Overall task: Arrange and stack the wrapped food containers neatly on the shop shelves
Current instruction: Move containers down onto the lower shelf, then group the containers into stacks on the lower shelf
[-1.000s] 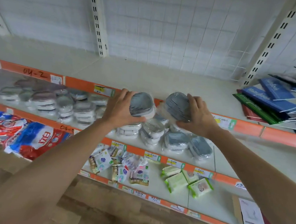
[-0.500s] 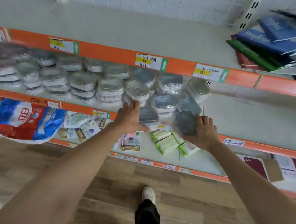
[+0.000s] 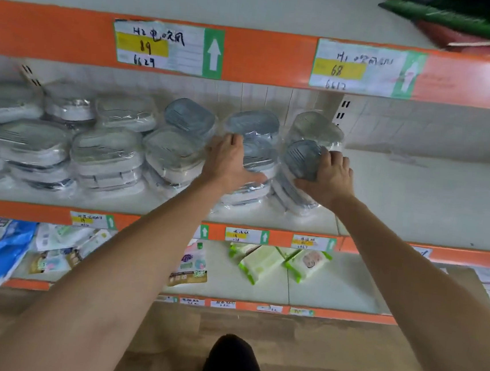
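Middle shelf [image 3: 415, 201], white with orange edge. Left hand [image 3: 228, 165] grips a wrapped container [image 3: 258, 156] atop a stack at centre; right hand [image 3: 329, 178], at 3 o'clock from it, grips a tilted container [image 3: 301, 158] on the neighbouring stack. At 12 o'clock, price tag [image 3: 167, 47] reads "89, 6629"; second tag [image 3: 365, 68] reads "68". Green wipes packs [image 3: 260, 264] lie at 6 o'clock; wood floor [image 3: 326, 357] below.

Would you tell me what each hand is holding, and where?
Left hand grips one wrapped container at its left edge; right hand grips another container at its right edge.
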A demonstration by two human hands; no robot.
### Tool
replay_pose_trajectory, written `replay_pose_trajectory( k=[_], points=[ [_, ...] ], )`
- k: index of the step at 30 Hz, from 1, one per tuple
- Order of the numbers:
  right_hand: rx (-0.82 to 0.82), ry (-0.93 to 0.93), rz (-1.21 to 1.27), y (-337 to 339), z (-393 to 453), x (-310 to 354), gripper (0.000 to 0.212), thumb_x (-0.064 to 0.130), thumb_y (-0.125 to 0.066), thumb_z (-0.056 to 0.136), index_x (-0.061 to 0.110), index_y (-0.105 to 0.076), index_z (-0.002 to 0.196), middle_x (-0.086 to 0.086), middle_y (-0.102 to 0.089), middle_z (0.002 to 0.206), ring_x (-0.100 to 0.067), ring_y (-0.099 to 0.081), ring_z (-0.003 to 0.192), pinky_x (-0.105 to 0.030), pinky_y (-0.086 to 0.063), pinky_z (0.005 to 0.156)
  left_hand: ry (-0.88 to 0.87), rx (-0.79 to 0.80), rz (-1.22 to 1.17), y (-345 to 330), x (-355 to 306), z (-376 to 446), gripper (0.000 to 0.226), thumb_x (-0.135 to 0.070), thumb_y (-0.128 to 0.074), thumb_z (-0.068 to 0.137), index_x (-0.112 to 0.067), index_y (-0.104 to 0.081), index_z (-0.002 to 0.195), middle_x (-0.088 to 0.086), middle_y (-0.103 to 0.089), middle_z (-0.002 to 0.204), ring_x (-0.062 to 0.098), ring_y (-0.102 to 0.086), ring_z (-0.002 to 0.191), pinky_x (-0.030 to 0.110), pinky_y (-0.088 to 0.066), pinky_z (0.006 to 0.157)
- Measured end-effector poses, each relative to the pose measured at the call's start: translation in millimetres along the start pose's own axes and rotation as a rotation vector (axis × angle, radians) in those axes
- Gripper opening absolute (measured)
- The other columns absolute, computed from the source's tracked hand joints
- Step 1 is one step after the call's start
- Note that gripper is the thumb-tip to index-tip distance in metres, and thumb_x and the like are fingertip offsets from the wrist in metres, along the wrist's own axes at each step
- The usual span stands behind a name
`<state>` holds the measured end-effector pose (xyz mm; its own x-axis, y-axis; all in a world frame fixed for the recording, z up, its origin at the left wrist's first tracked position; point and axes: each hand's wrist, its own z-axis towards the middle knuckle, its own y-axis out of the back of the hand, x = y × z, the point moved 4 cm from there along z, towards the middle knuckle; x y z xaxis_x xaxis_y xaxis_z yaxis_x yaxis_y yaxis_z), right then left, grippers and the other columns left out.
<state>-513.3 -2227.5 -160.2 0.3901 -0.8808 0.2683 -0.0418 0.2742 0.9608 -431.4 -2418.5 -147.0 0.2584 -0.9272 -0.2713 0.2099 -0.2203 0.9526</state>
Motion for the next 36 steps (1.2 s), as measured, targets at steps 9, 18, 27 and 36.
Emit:
replay_pose_trajectory(
  k=[9,18,27,36],
  points=[
    [0.028,-0.018,-0.089,-14.7,13.2,-1.9,0.092,0.06,-0.053,0.083,0.007,-0.013,0.147,-0.015,-0.03,0.141,-0.032,-0.029,0.13,-0.043,-0.028,0.107,-0.069,0.016,0.246,-24.4,3.2,19.6,0.096,-0.078,-0.05,0.074,-0.003,-0.039,0.132,0.017,-0.045,0.135,0.031,-0.04,0.124,0.041,-0.028,0.106],
    [0.051,0.068,-0.269,4.3,-16.6,22.5,0.071,0.05,-0.052,0.088,0.006,-0.029,0.141,-0.013,-0.029,0.145,-0.028,-0.027,0.135,-0.039,-0.019,0.113,-0.197,-0.008,0.255,-3.3,-9.3,-18.7,0.054,-0.038,-0.058,0.088,-0.006,-0.044,0.13,0.011,-0.042,0.131,0.028,-0.039,0.123,0.038,-0.029,0.104],
    [0.348,0.301,-0.101,14.6,-101.7,80.2,0.056,0.029,-0.056,0.091,0.008,-0.036,0.139,-0.009,-0.038,0.139,-0.026,-0.034,0.13,-0.038,-0.035,0.101,-0.143,0.334,0.123,28.7,16.3,-111.9,0.032,-0.021,-0.053,0.09,-0.007,-0.055,0.119,0.011,-0.055,0.122,0.029,-0.049,0.117,0.036,-0.042,0.093],
    [0.525,0.485,-0.11,35.2,-176.7,214.1,0.043,0.024,-0.054,0.092,0.011,-0.044,0.132,-0.01,-0.051,0.127,-0.026,-0.048,0.12,-0.035,-0.043,0.093,0.082,0.325,-0.031,146.0,120.3,-234.2,0.022,-0.015,-0.056,0.089,-0.006,-0.065,0.107,0.01,-0.064,0.112,0.026,-0.059,0.106,0.034,-0.048,0.085]
  ],
)
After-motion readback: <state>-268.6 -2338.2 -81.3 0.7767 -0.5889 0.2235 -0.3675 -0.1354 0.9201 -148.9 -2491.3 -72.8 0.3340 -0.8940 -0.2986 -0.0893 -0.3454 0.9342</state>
